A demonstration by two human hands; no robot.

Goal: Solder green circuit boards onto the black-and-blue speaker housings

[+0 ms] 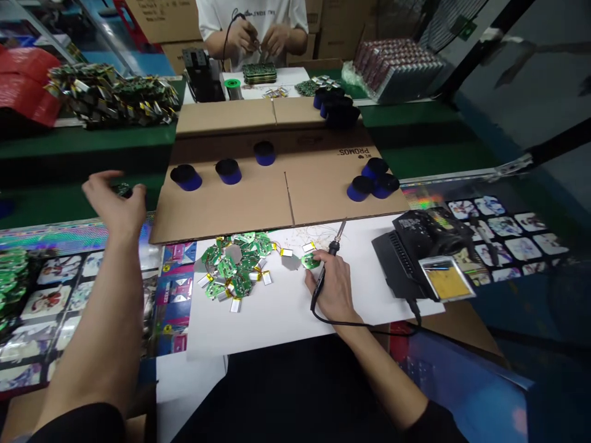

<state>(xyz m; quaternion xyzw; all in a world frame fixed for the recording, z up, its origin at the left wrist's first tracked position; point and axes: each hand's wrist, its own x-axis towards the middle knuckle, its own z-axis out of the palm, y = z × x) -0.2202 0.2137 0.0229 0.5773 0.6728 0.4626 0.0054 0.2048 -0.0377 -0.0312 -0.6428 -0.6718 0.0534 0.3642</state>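
Observation:
My right hand (333, 286) is shut on the black handle of a soldering iron (329, 271), whose thin metal tip points away from me. Its fingers rest against a round green circuit board (310, 261) with wires attached, lying on a white sheet (277, 320). Left of that board is a heap of similar green boards with small silver pouch batteries (235, 267). My left hand (115, 200) is raised over the far left of the bench, fingers curled around a small dark green board (124, 191), partly hidden by them.
A black soldering station (415, 246) with a yellow sponge tray (447, 280) stands right of the sheet. Blue-and-black rolls (186, 177) stand on a cardboard sheet (221, 209). Beyond, a co-worker (252, 37) handles something at another bench, with a green-labelled solder spool (233, 88) nearby.

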